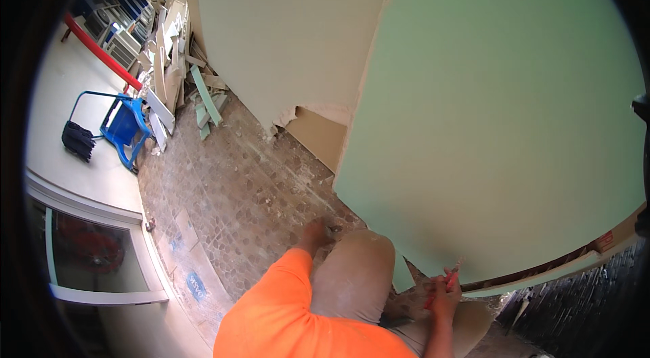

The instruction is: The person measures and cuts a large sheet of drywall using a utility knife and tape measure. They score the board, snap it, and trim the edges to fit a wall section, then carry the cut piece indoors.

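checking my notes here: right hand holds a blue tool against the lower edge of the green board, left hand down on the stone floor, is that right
Not quite. The tool in the right hand is red, not blue, as the head view shows. The rest stands: it is held at the lower edge of the green board, and the left hand is down on the stone floor.

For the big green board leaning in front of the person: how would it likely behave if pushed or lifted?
The green board looks flat and unbowed, so probably stiff. It stands on edge, leaning, so a push might tip it. The pale board behind it has a torn, crumbled corner, so edges may be fragile.
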Motion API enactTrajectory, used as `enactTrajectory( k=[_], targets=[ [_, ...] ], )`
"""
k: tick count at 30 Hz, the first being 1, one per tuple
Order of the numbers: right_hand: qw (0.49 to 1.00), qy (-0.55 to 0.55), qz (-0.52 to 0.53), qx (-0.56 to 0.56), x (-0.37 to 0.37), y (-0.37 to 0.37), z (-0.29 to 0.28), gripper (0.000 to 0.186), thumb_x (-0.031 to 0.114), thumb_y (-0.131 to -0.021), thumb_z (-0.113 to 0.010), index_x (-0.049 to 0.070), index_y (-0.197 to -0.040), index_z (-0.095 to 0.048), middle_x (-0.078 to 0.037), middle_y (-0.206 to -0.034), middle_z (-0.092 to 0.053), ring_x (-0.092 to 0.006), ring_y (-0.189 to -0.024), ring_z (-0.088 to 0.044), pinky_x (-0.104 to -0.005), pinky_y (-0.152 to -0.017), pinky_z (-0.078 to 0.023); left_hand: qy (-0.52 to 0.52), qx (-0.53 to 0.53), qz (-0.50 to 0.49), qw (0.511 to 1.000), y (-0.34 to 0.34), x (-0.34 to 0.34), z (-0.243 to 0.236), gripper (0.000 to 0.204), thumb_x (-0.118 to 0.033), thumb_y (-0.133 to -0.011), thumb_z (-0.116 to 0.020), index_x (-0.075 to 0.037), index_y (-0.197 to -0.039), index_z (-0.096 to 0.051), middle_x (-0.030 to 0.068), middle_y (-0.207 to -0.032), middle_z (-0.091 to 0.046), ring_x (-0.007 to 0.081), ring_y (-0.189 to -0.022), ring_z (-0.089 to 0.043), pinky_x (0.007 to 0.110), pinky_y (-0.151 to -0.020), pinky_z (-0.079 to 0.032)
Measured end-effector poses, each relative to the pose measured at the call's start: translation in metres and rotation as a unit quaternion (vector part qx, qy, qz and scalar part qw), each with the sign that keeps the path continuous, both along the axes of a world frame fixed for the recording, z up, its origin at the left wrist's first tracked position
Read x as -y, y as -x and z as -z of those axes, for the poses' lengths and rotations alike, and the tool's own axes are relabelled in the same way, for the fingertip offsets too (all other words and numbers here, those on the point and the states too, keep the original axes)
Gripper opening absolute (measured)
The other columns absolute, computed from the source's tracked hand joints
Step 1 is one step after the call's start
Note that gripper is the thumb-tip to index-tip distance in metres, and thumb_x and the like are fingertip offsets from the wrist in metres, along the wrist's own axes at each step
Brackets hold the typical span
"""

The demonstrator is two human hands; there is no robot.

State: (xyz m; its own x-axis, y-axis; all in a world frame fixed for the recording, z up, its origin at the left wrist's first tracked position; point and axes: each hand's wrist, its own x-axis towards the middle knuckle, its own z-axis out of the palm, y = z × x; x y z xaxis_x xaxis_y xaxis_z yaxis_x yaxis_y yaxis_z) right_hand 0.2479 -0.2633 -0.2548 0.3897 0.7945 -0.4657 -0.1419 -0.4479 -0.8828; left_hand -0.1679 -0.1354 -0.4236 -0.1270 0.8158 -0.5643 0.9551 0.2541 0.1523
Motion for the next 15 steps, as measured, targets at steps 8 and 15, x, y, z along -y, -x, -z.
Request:
enactTrajectory(
  k=[8, 15],
  targets=[
    [0.983, 0.018, 0.108, -0.144, -0.006, 0.006, -0.017, 0.043, 0.033, -0.106, -0.059, 0.006, -0.139, -0.053, -0.005, -0.080, -0.063, -0.0118, -0.060, -0.059, -0.0275, -0.056, -0.051, 0.146, 0.084, -0.060, 0.984, -0.007, 0.016, 0.018, 0.097, -0.050, -0.074, -0.083, 0.001, -0.146, -0.043, 0.0307, -0.141, -0.054, 0.0468, -0.128, -0.057, 0.050, -0.108, -0.047],
    [0.969, 0.059, 0.085, -0.224, 0.009, 0.017, -0.051, 0.036, 0.032, -0.104, -0.062, 0.008, -0.130, -0.056, -0.005, -0.079, -0.062, -0.0157, -0.055, -0.059, -0.0309, -0.049, -0.051, 0.205, 0.102, 0.058, 0.972, 0.017, 0.026, -0.027, 0.092, -0.052, -0.078, -0.080, 0.001, -0.144, -0.045, 0.0312, -0.134, -0.060, 0.0455, -0.124, -0.060, 0.050, -0.106, -0.048]
  ],
)
